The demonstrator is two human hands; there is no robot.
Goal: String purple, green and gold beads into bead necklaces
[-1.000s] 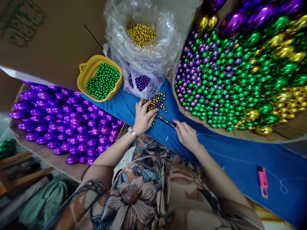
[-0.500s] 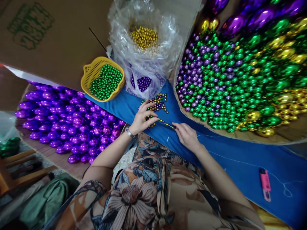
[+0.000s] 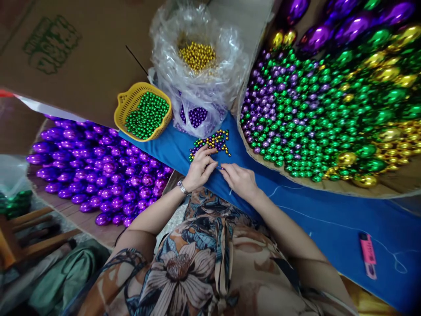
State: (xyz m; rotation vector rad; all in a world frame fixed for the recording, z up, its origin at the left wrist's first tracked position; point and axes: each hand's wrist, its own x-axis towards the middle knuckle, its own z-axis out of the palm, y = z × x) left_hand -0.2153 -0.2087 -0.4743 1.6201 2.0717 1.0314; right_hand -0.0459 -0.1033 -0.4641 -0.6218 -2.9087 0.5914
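far out to the left of both hands a spread of large purple beads (image 3: 98,169) lies on a board, well apart from the fingers. up and to the left of the left fingers sits a yellow basket (image 3: 126,105) filled with small green beads (image 3: 146,115). straight above the fingers stands a clear plastic bag (image 3: 197,83) with gold beads at its top and purple ones lower down.

the left hand (image 3: 199,169), a watch (image 3: 182,187) on its wrist, rests on the blue cloth (image 3: 329,219) with its fingers (image 3: 207,154) curled loosely, the tips touching the near edge of a small pile of mixed beads (image 3: 212,142). thumb and forefinger look pinched together toward the right hand, but what they grip is too small to tell.

the right hand (image 3: 239,181) lies just beside the left, fingertips almost meeting it, fingers bent and closed as in a pinch. a thin white thread (image 3: 315,218) trails away from it to the right across the cloth; whether the fingers actually hold the thread cannot be told.

up and right of the fingers a big tray (image 3: 368,189) holds green, purple and gold beads. far to the right, near the thread's end, lies a pink lighter (image 3: 368,254).
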